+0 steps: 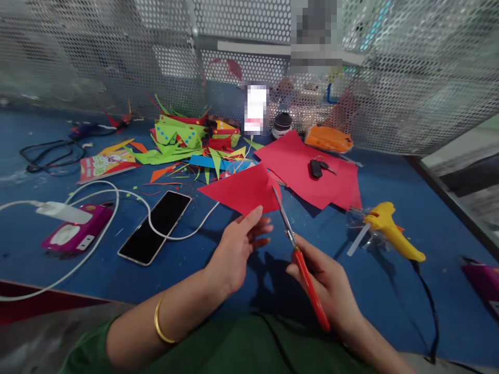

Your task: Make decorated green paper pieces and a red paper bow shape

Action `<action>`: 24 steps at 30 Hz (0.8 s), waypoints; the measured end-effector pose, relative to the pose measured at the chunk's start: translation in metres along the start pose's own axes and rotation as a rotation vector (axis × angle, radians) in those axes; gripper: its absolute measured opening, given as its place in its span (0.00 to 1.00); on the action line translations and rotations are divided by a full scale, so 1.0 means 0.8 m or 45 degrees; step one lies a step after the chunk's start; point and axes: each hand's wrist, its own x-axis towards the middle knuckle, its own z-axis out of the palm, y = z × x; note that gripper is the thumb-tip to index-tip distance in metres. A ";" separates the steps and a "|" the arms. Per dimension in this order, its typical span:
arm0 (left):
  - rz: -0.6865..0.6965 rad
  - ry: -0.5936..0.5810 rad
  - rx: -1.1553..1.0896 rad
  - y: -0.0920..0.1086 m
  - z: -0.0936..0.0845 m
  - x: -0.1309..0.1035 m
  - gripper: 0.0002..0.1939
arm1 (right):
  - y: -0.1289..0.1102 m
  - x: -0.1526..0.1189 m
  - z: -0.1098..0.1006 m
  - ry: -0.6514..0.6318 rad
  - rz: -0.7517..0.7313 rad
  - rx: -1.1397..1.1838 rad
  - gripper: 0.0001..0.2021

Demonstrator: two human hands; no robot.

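Observation:
A folded piece of red paper point(244, 189) is held up above the blue table by my left hand point(241, 244), its thumb on the lower edge and the fingers behind. My right hand point(327, 275) grips a pair of scissors point(307, 285) with red handles. The metal blades point up and away, and their tips lie at the right edge of the red paper. Whether the blades are cutting into it, I cannot tell. Behind it, larger red sheets point(307, 176) lie flat, with a car key point(316, 168) on top.
A yellow glue gun point(393, 231) lies at the right, its black cord running forward. On the left are a dark phone point(156, 226), a white cable point(187, 238) and a purple power socket point(89, 234). Colourful paper scraps point(175, 135) pile up before the perforated metal screen point(117, 57).

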 end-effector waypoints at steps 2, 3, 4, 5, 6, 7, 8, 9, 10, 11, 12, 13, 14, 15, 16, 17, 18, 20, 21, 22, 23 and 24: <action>-0.100 -0.139 0.265 0.011 -0.014 -0.018 0.18 | -0.001 0.002 -0.012 -0.031 -0.074 -0.116 0.25; -0.072 -0.215 0.440 0.019 -0.020 -0.026 0.17 | -0.002 0.003 -0.018 -0.066 -0.115 -0.177 0.24; 0.081 -0.208 0.602 0.029 -0.026 -0.033 0.17 | -0.003 0.005 -0.025 -0.104 -0.158 -0.238 0.23; 0.288 -0.159 0.766 0.041 -0.031 -0.038 0.17 | -0.003 0.007 -0.031 -0.137 -0.201 -0.299 0.22; 0.560 -0.043 0.908 0.053 -0.034 -0.039 0.17 | -0.003 0.009 -0.037 -0.164 -0.240 -0.356 0.22; 0.801 0.130 1.050 0.065 -0.035 -0.037 0.14 | -0.003 0.011 -0.042 -0.186 -0.274 -0.407 0.22; 1.001 0.305 1.179 0.077 -0.036 -0.032 0.12 | -0.003 0.014 -0.046 -0.205 -0.306 -0.451 0.23; 1.127 0.395 1.281 0.088 -0.035 -0.025 0.13 | -0.003 0.016 -0.050 -0.221 -0.337 -0.488 0.23; 1.150 0.368 1.367 0.097 -0.034 -0.015 0.18 | -0.002 0.019 -0.053 -0.234 -0.370 -0.519 0.23; 1.084 0.263 1.424 0.104 -0.033 -0.005 0.19 | -0.002 0.021 -0.055 -0.244 -0.405 -0.546 0.23; 0.948 0.095 1.427 0.108 -0.033 0.006 0.19 | -0.001 0.022 -0.057 -0.253 -0.438 -0.570 0.23; 0.794 -0.074 1.373 0.110 -0.032 0.016 0.18 | 0.000 0.023 -0.059 -0.261 -0.465 -0.592 0.22; 0.656 -0.193 1.299 0.110 -0.033 0.025 0.18 | 0.001 0.024 -0.060 -0.266 -0.487 -0.608 0.21; 0.557 -0.275 1.219 0.108 -0.033 0.032 0.18 | 0.002 0.025 -0.061 -0.272 -0.501 -0.618 0.20; 0.493 -0.324 1.151 0.105 -0.035 0.038 0.18 | 0.004 0.025 -0.061 -0.282 -0.508 -0.624 0.20; 0.455 -0.342 1.099 0.101 -0.036 0.043 0.17 | 0.006 0.025 -0.061 -0.287 -0.513 -0.626 0.19; 0.436 -0.348 1.059 0.096 -0.037 0.046 0.16 | 0.009 0.026 -0.061 -0.288 -0.515 -0.624 0.19; 0.421 -0.354 0.997 0.088 -0.040 0.051 0.15 | 0.013 0.026 -0.060 -0.283 -0.508 -0.612 0.20; 0.417 -0.362 0.962 0.084 -0.040 0.052 0.14 | 0.015 0.027 -0.059 -0.287 -0.494 -0.599 0.20; 0.419 -0.371 0.926 0.081 -0.041 0.054 0.14 | 0.017 0.027 -0.059 -0.293 -0.475 -0.579 0.21; 0.426 -0.378 0.891 0.078 -0.041 0.055 0.14 | 0.018 0.028 -0.058 -0.302 -0.446 -0.552 0.21; 0.431 -0.380 0.860 0.075 -0.041 0.057 0.14 | 0.018 0.029 -0.058 -0.316 -0.408 -0.519 0.22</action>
